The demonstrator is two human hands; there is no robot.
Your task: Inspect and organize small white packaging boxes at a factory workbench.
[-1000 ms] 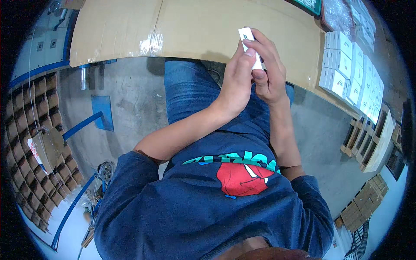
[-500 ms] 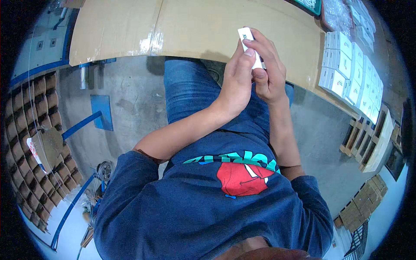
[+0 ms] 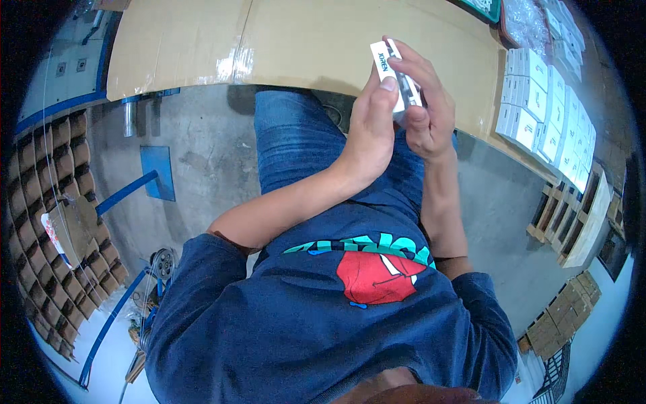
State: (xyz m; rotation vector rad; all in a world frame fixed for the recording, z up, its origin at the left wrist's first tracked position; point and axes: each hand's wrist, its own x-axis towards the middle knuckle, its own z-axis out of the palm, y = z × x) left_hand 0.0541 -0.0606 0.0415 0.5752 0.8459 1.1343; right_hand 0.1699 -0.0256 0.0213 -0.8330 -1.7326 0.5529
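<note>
Over the near edge of the cardboard-covered table, both hands hold a small, narrow white box with dark print on its face. My left hand is closed on its left side, with the thumb laid along the printed face. Wrapped round the right side is my right hand, fingers over the top and thumb near the lower end. Along the right side of the box a gap shows, with something dark and grey inside; its kind is not clear. Fingers partly hide the box.
Brown cardboard covers the table. Stacked white boxes stand at its right edge, near a red tray with clear plastic bags and a green bin. A wooden pallet lies right; a cardboard divider grid is left.
My right hand has shifted slightly right, away from the left. The box has come apart along its right side, so its dark inside and more of its printed face now show.
</note>
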